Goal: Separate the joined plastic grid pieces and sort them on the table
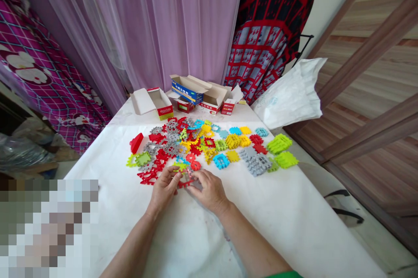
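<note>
At the near edge of a colourful heap of interlocking plastic pieces point(173, 149), my two hands are close together. My left hand point(163, 186) has thumb and fingers pinched on the left side of a small interlocking plastic piece point(186, 177). From the other side, my right hand point(210, 188) grips the same piece with curled fingers. Its colour looks greyish and red, but fingers cover part of it. Red pieces point(150, 177) lie just left of my left hand, and a round red piece point(195, 165) sits just beyond my fingertips.
Sorted stacks, including grey pieces point(254, 161) and lime-green pieces point(279, 143), stand to the right on the white-covered table point(287, 225). Open cardboard boxes point(187, 89) line the back edge. A white bag point(290, 95) is at the back right corner. A person point(48, 230), pixelated, is at left.
</note>
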`<action>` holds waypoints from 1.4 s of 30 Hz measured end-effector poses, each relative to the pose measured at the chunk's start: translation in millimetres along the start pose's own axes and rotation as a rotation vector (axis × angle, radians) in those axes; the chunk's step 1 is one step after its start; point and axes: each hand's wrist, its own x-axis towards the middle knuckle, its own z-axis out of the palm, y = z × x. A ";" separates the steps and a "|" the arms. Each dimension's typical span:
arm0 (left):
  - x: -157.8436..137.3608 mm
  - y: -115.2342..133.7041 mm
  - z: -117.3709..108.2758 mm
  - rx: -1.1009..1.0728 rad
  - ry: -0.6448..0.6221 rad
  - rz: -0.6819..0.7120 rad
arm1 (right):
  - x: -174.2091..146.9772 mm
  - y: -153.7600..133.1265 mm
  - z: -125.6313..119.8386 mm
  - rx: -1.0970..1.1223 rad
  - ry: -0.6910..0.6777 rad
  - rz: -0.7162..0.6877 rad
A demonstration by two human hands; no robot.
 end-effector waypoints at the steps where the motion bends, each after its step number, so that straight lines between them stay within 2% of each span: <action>1: -0.2 1.1 -0.3 -0.012 -0.012 -0.002 | 0.0 -1.8 0.0 -0.004 -0.009 0.006; 8: 0.1 3.7 -0.2 -0.032 -0.007 -0.030 | 2.1 -6.8 -7.0 0.005 0.029 -0.060; 13: -0.5 5.3 -1.7 0.010 -0.042 -0.042 | 3.8 -6.9 -11.1 -0.004 -0.056 -0.193; 22: -1.7 8.3 -3.6 0.054 -0.143 -0.004 | 2.6 -5.5 -5.4 -0.021 0.082 -0.020; 26: -0.7 6.9 -2.9 0.065 -0.125 -0.011 | 2.3 -4.9 -5.9 -0.019 0.031 -0.005; 36: -3.2 6.3 0.2 0.158 -0.114 0.010 | 4.4 6.8 -15.4 -0.143 -0.212 -0.045; 42: -2.8 4.5 -1.0 0.190 -0.139 0.041 | 6.3 2.9 -23.6 -0.215 -0.251 -0.018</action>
